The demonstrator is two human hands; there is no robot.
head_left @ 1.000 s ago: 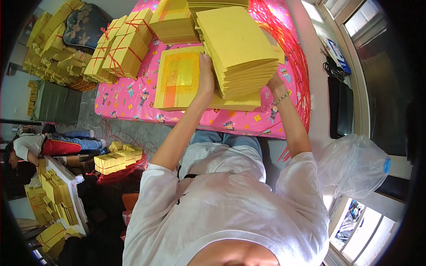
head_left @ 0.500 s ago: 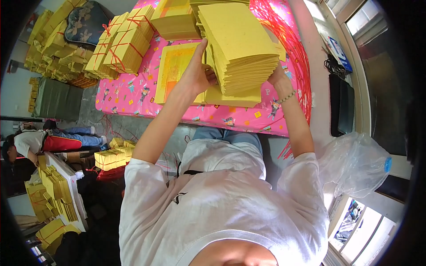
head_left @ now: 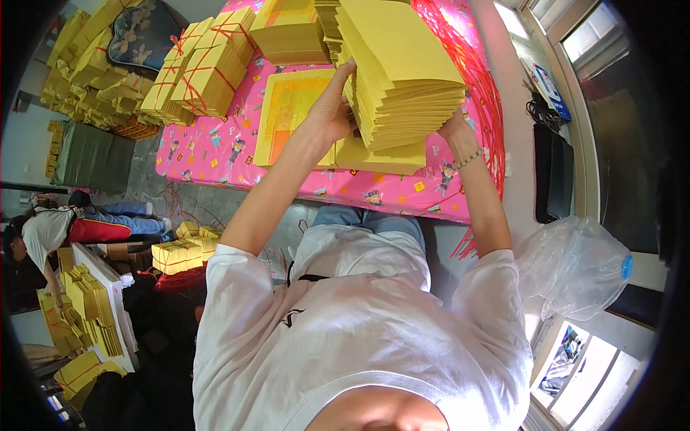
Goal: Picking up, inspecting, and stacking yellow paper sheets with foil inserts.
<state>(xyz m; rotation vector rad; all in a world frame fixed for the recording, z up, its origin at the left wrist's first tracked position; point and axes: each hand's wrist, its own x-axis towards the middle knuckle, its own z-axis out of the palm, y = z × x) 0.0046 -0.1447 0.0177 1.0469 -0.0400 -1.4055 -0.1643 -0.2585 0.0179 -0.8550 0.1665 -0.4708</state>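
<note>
A thick stack of folded yellow paper [head_left: 406, 54] is held above the table between my two hands. My left hand [head_left: 332, 115] presses its left side with the thumb up along the edge. My right hand [head_left: 456, 128] grips the lower right corner, its fingers mostly hidden behind the paper. Below the held stack lies another yellow paper stack [head_left: 381, 158]. Just left of it is a stack with an orange-and-yellow printed top [head_left: 282, 118]. A taller yellow stack [head_left: 291, 44] stands behind these.
The table has a pink patterned cover [head_left: 237, 169]. Red-tied bundles [head_left: 212, 72] stand at its left; loose red strips [head_left: 478, 86] run down its right. A clear plastic bag [head_left: 575, 266] is at the right. Far left, another person [head_left: 50, 233] bends over a table of yellow stacks.
Both my hands and the held stack have shifted a little to the right, and the stack's near edges look more spread. The other person's arm has reached further across the stacks.
</note>
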